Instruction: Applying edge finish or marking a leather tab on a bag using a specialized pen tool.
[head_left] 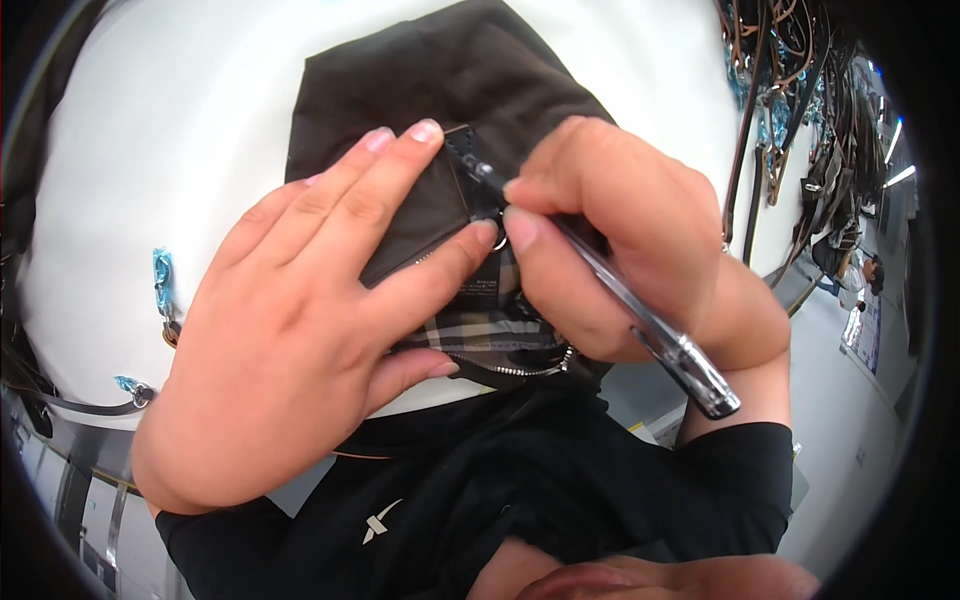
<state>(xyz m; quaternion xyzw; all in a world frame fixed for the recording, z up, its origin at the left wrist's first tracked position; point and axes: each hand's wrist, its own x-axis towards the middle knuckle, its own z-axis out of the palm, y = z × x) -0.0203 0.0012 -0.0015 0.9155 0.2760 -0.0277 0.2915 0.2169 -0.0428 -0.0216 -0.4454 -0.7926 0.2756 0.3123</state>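
Note:
A dark brown bag (430,80) lies on the white table in front of me, its zipped mouth turned toward my body. Checked lining (480,335) shows at that mouth, beside the curved zipper (505,371). My left hand (300,290) lies spread over the bag, fingers stretched, with fingertips and thumb around a small black stitched tab (458,150). A metal ring (500,238) sits at the tab's lower end. Pinched between thumb and fingers of my right hand (625,225) is a pen (635,308), slanted. Its tip end is at or just over the tab; contact cannot be made out.
Many dark and brown straps (778,110) with blue-wrapped clips hang along the right side of the white table (110,180). At the left lie a blue-wrapped clip (163,275) and a strap (95,406) with another clip. Other people (855,280) are far off right.

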